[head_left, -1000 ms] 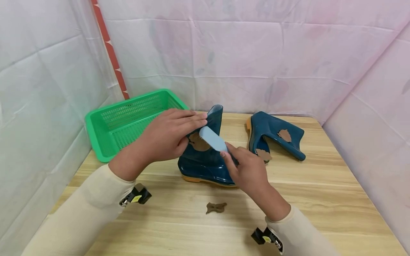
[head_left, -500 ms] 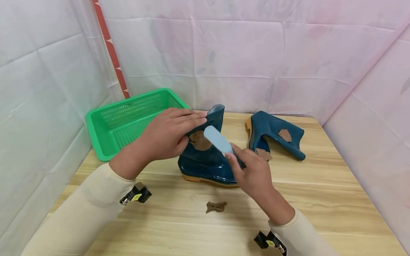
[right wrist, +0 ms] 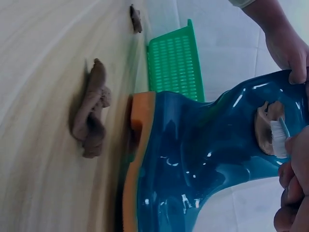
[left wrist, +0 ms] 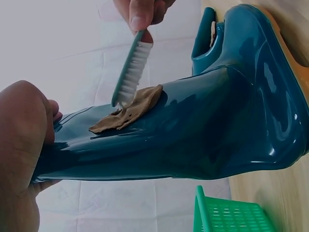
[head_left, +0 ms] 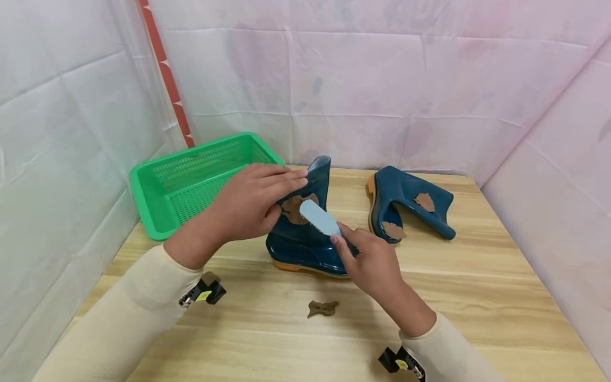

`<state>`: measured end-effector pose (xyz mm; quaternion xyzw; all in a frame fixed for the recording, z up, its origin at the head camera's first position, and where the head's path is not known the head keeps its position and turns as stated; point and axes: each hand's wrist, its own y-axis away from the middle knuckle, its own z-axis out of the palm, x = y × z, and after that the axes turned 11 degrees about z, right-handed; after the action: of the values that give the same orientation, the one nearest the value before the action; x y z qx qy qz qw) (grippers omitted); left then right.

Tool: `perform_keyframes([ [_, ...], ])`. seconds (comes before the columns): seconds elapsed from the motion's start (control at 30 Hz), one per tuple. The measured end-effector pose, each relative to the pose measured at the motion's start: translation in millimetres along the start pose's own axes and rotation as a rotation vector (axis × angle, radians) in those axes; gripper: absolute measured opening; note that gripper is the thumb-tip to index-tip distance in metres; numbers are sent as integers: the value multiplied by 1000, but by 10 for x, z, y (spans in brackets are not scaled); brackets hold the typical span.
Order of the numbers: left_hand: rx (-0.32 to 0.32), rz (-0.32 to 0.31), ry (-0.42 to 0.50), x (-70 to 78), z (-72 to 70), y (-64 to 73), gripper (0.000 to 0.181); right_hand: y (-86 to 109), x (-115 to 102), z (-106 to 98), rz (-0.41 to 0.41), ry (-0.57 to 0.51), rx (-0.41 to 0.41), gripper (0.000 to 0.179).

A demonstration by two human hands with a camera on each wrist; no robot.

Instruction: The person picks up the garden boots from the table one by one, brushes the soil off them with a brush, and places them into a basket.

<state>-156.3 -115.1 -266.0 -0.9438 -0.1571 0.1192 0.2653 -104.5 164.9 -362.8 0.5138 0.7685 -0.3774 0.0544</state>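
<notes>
A dark blue rubber boot [head_left: 305,252] with an orange sole stands upright on the table. My left hand [head_left: 253,204] grips the top of its shaft, thumb on one side and fingers on the other. On the shaft is a brown, mud-like patch [left wrist: 128,111]. My right hand [head_left: 374,260] holds a light blue brush [head_left: 320,217] by its handle, mostly hidden in the fingers. Its white bristles [left wrist: 133,72] meet the patch in the left wrist view. A second blue boot [head_left: 410,193] lies on its side at the right, with brown patches on shaft and foot.
Behind the left hand stands a green perforated basket [head_left: 140,204]. A loose brown lump [head_left: 323,308] lies on the wooden table [head_left: 267,339] in front of the boot; a smaller brown bit [right wrist: 135,19] lies farther left. White sheeting [head_left: 353,79] encloses the table's back and sides.
The brush went slightly up and right off the patch, then came back down and left onto it. The left hand and both boots have hardly moved.
</notes>
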Motion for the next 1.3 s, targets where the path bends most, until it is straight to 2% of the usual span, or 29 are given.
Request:
perform_keyframes([
  [0.1,6,3,-2,2,5,4,54,13,1,-19,-20,-15,33,40],
  [0.23,17,6,-2,8,19,-1,55,-46,-19,-69,-56,-42,144,43],
  [0.3,25,9,-4,17,22,-7,55,-94,-29,-74,-61,-29,163,43],
  [0.4,32,11,-8,32,23,-7,54,-125,-50,-54,-36,2,95,41],
  [0.53,17,6,-13,44,32,-8,54,-66,-51,-25,23,21,-4,39],
  [0.77,12,2,-16,28,37,-8,55,19,-22,-46,35,-6,-15,37],
  [0.83,22,5,-14,27,37,-2,55,22,-12,-70,19,-28,19,37],
  [0.97,33,7,-14,36,34,1,55,-54,11,-122,-61,-104,158,37],
  [1.03,33,6,-15,41,29,0,55,-110,6,-125,-82,-110,191,37],
  [1.1,35,4,-16,47,27,1,55,-140,-15,-101,-77,-87,169,38],
  [1.2,37,2,-19,59,29,1,54,-124,-39,-40,-29,-38,79,40],
  [1.3,38,5,-21,65,37,-4,54,-65,-47,-5,12,-34,11,38],
])
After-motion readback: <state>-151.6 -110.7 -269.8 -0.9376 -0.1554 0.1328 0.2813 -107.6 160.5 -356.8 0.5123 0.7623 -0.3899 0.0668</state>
